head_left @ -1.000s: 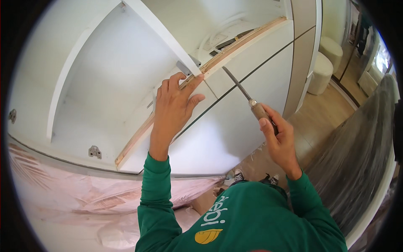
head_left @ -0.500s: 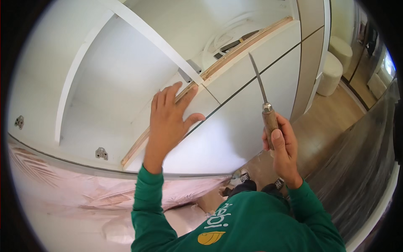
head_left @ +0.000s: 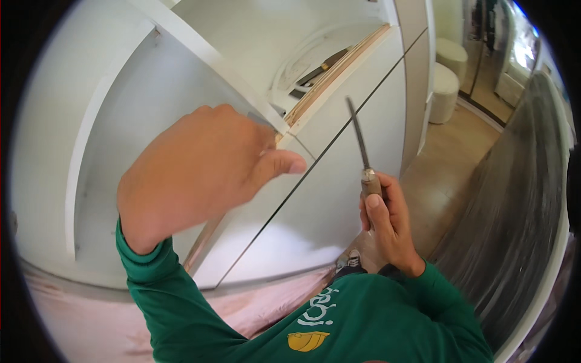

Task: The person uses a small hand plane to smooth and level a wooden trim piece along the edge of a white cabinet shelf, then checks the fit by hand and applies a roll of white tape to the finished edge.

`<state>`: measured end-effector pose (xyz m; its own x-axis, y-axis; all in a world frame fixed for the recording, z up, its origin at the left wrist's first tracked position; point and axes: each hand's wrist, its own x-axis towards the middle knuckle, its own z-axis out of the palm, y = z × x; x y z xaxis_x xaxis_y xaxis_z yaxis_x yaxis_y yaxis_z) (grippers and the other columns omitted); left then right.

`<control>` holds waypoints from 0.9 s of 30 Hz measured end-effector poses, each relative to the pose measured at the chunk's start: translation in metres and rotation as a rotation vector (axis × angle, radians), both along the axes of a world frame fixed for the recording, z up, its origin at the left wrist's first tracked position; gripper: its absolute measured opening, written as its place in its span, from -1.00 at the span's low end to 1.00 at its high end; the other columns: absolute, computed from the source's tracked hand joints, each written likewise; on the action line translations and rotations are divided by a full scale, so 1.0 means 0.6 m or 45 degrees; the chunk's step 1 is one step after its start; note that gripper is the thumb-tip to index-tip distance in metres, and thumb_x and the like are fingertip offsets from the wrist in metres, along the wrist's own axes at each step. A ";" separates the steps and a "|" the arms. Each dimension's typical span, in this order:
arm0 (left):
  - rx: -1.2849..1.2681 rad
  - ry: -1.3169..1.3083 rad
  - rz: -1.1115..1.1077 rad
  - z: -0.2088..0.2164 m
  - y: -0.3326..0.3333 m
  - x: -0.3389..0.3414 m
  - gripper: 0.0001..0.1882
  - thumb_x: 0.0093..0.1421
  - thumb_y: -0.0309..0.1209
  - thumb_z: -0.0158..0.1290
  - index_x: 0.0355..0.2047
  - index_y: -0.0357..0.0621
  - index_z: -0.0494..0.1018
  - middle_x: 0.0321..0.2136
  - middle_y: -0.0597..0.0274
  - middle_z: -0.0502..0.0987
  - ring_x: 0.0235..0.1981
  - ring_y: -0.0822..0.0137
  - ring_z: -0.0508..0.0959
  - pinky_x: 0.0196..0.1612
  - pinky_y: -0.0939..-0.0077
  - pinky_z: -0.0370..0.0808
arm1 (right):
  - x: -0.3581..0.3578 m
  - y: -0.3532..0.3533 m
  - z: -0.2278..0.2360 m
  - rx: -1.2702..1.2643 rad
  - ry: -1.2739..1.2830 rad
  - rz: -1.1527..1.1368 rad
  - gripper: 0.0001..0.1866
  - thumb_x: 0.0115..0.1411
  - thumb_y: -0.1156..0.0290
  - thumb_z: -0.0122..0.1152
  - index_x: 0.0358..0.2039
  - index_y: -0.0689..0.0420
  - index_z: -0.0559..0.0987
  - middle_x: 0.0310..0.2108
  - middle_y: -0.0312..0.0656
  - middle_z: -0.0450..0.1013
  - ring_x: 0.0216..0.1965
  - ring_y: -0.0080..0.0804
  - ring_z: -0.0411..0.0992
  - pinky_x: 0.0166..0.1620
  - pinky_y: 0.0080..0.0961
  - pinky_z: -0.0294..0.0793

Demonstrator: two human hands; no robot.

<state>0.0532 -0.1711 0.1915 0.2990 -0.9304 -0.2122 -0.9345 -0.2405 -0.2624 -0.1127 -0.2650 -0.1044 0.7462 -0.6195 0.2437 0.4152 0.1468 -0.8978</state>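
The left hand [head_left: 193,169] rises, likely freeing the wooden edge [head_left: 338,74]; finger closure cannot be determined. The right hand [head_left: 390,227] clasps the file [head_left: 360,142].

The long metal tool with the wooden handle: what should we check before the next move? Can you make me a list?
1. Slim grey metal tool with a brown wooden handle, held in the right hand: ok.
2. Tool apart from the bare left hand: ok, there's a gap between them.
3. Left fingertips in sight: not ok, the hand mostly hides them.
4. Tool tip touching the flat white cabinet front: cannot tell.
5. Whole raw, tan wooden edge in sight: not ok, the left hand covers part.
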 end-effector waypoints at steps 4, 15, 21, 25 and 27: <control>-0.376 0.176 -0.336 -0.046 0.025 0.023 -0.52 0.43 0.00 0.32 -0.28 -0.26 0.72 -0.49 -0.06 0.63 -0.47 -0.17 0.58 -0.35 0.04 0.50 | 0.013 0.051 0.040 -0.015 -0.163 -0.195 -0.54 0.69 0.28 0.11 0.43 0.20 0.31 -0.22 -0.34 0.44 -0.42 -0.68 0.35 -0.35 -0.62 0.42; -0.119 0.292 -0.700 -0.084 0.111 0.153 -0.63 0.31 -0.37 0.39 0.13 -0.05 0.70 -0.08 0.12 0.66 -0.26 0.03 0.64 -0.22 0.18 0.61 | 0.084 0.236 0.066 0.367 -0.023 0.110 -0.48 0.72 0.22 0.02 0.52 0.17 0.20 -0.15 -0.20 0.50 -0.26 -0.53 0.49 -0.20 -0.51 0.52; 0.021 0.686 -1.044 -0.144 0.130 0.207 -0.39 0.18 -0.67 0.37 0.26 -0.01 0.68 0.08 0.12 0.66 0.04 0.01 0.67 0.05 0.27 0.70 | 0.150 0.288 0.110 0.426 -0.009 0.135 -0.44 0.68 0.07 0.14 0.34 0.28 0.28 -0.10 -0.13 0.55 -0.24 -0.47 0.54 -0.19 -0.44 0.57; 0.080 0.915 -1.030 -0.158 0.122 0.249 -0.42 0.14 -0.67 0.38 0.21 -0.10 0.67 0.07 0.14 0.70 0.08 -0.01 0.65 0.16 0.21 0.64 | 0.155 0.294 0.122 0.411 0.038 0.179 -0.33 0.67 0.02 0.16 0.41 0.36 0.25 -0.07 -0.06 0.57 -0.12 -0.45 0.54 -0.12 -0.35 0.61; 0.060 0.948 -1.106 -0.165 0.114 0.259 -0.40 0.10 -0.67 0.39 0.19 -0.11 0.68 0.07 0.17 0.71 0.07 0.02 0.63 0.19 0.20 0.59 | 0.139 0.305 0.131 0.340 0.033 0.180 -0.18 0.65 -0.02 0.19 0.53 0.38 0.14 -0.05 -0.01 0.57 -0.12 -0.40 0.55 -0.11 -0.34 0.61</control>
<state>0.2087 -0.1028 0.0924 -0.6557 -0.7474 -0.1074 -0.7072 0.5580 0.4342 -0.0295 -0.0819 -0.0261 0.8335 -0.5486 0.0658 0.3509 0.4337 -0.8299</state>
